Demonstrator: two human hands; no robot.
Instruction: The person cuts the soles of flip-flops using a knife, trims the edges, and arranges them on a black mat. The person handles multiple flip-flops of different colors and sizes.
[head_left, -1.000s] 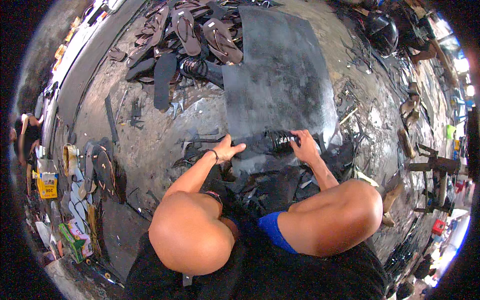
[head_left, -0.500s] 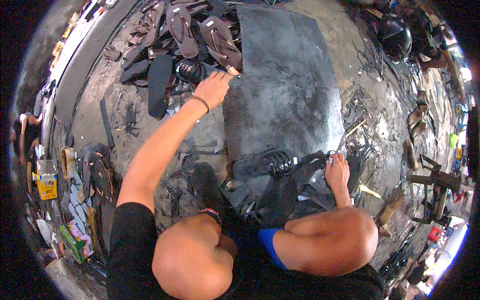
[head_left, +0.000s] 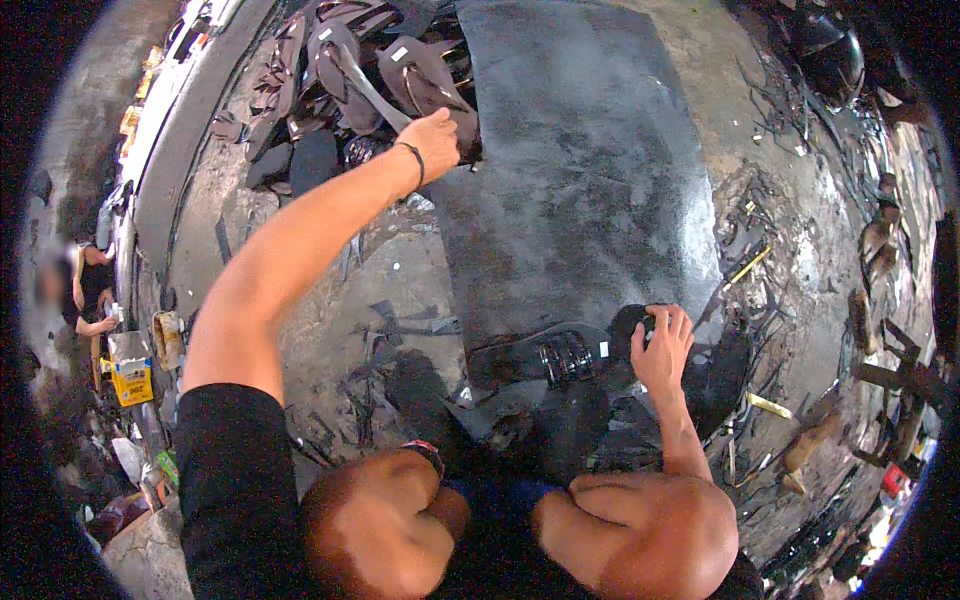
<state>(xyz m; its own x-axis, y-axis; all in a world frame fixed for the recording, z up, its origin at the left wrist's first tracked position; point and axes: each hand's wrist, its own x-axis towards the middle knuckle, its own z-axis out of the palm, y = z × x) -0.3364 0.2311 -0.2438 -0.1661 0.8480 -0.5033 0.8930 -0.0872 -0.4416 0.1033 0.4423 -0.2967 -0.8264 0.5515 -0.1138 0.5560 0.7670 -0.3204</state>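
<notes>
My left hand (head_left: 432,138) is stretched out over the left edge of a large dark sheet (head_left: 580,180), beside a pile of brown thong sandals (head_left: 425,78). Its fingers are curled closed, and what they hold is hidden. Near me on the sheet lies a black sandal (head_left: 510,358) with several bands across it and a small white label. Just right of that sandal, my right hand (head_left: 665,348) curves its fingers over a small dark object (head_left: 630,322) whose kind I cannot make out.
Dark scraps (head_left: 400,320) litter the floor left of the sheet. On the right are a yellowish stick (head_left: 768,405), a wooden shoe last (head_left: 810,445) and a dark metal stand (head_left: 905,390). Another person (head_left: 90,285) is at the far left, near a yellow box (head_left: 132,380).
My left hand has shifted slightly, its fingers now curled with the tan bit at their tips out of sight. My right hand has moved slightly left and down. The whole view has shifted a little.
</notes>
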